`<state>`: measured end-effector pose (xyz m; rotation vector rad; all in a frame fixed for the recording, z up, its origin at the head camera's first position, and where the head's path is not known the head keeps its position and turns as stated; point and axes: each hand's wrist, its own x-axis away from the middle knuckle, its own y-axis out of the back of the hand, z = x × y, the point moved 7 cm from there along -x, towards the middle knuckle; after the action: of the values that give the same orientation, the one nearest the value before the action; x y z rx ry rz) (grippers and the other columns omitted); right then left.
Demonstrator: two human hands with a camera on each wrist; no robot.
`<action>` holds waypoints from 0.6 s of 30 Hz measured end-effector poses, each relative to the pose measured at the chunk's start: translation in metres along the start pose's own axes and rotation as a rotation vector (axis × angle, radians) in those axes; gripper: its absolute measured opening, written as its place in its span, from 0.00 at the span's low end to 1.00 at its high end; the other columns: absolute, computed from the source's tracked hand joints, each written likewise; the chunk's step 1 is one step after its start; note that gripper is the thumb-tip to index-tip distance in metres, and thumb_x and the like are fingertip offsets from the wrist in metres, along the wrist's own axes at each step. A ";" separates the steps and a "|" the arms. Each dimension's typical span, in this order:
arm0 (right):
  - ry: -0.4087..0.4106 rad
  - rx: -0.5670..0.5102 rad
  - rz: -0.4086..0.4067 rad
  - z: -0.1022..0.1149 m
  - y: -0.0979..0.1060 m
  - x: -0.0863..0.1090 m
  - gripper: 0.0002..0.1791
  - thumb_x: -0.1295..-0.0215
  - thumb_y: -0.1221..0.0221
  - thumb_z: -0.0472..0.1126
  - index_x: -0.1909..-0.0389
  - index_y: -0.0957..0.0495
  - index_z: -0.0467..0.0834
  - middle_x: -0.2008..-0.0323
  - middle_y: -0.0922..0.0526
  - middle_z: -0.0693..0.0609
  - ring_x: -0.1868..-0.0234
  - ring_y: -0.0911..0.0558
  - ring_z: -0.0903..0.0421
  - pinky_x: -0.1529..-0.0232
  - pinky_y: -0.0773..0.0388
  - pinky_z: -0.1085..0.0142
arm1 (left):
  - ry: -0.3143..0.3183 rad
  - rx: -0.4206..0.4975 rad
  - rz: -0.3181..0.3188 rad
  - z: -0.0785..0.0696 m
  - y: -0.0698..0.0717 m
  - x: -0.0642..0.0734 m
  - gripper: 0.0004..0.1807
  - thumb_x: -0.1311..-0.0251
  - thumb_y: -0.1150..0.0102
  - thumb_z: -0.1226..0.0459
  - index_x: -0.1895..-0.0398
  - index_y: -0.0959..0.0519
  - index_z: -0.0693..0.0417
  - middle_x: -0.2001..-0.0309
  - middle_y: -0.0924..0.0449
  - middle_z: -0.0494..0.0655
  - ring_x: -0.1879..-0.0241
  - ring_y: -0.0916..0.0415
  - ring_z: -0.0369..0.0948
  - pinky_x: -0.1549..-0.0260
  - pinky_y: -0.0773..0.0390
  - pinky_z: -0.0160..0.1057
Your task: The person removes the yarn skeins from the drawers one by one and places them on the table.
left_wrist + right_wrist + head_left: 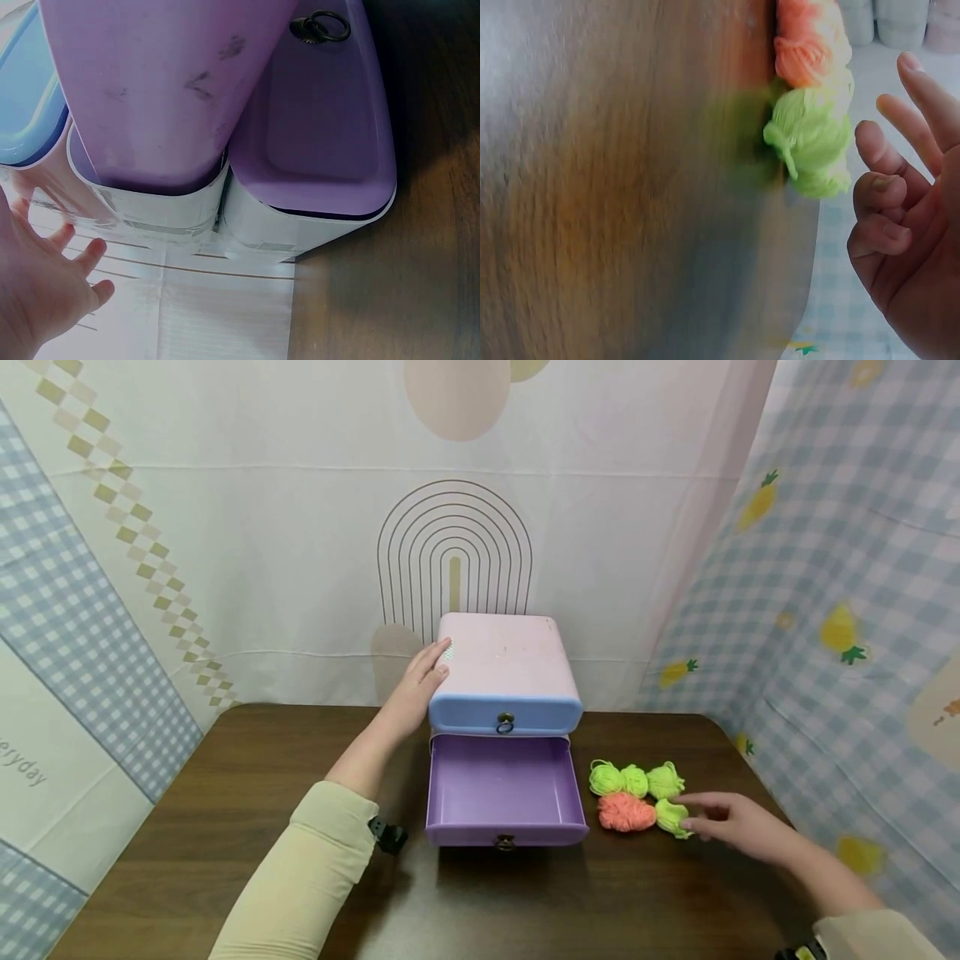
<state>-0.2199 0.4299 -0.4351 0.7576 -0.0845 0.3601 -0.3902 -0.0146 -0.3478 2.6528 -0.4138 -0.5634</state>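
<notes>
A small drawer unit (502, 652) with a pink top stands on the table. Its top blue drawer (472, 714) is closed, while the purple drawer (498, 785) below is pulled out with nothing in it. In the left wrist view, a lower purple drawer (322, 112) is closed. My left hand (408, 697) rests at the unit's upper left edge, fingers extended. Beside the unit lie several green yarn balls (633, 781) and an orange yarn ball (626, 812). My right hand (738, 825) is at the nearest green yarn ball (810, 135), fingers loosely bent; contact is unclear.
The brown wooden table (285, 777) extends around the unit. A white patterned cloth (300, 568) hangs behind, and a blue checked cloth (810, 552) hangs along the right side. A ring pull (505, 842) hangs on the pulled-out drawer's front.
</notes>
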 end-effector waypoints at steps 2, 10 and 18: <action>0.029 -0.014 0.010 0.007 -0.004 0.000 0.26 0.29 0.41 0.44 0.36 0.27 0.35 0.73 0.21 0.49 0.74 0.23 0.56 0.73 0.23 0.62 | -0.002 0.004 -0.001 0.000 0.000 0.000 0.30 0.25 0.62 0.50 0.22 0.43 0.41 0.22 0.55 0.55 0.23 0.59 0.51 0.30 0.56 0.62; 0.082 -0.018 0.035 0.032 -0.022 0.002 0.24 0.31 0.39 0.44 0.38 0.24 0.36 0.72 0.19 0.45 0.73 0.22 0.55 0.73 0.22 0.62 | 0.013 0.002 0.002 -0.002 0.000 0.001 0.30 0.25 0.62 0.50 0.22 0.43 0.40 0.22 0.56 0.54 0.23 0.59 0.50 0.29 0.56 0.61; 0.223 -0.034 0.065 0.065 -0.046 0.003 0.21 0.32 0.38 0.43 0.42 0.21 0.38 0.74 0.23 0.58 0.75 0.28 0.67 0.77 0.27 0.66 | 0.022 -0.004 -0.001 -0.002 0.000 0.002 0.30 0.25 0.63 0.49 0.22 0.43 0.39 0.22 0.55 0.54 0.23 0.59 0.49 0.29 0.56 0.60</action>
<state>-0.1975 0.3557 -0.4175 0.6780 0.0945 0.5012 -0.3879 -0.0144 -0.3464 2.6534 -0.4042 -0.5339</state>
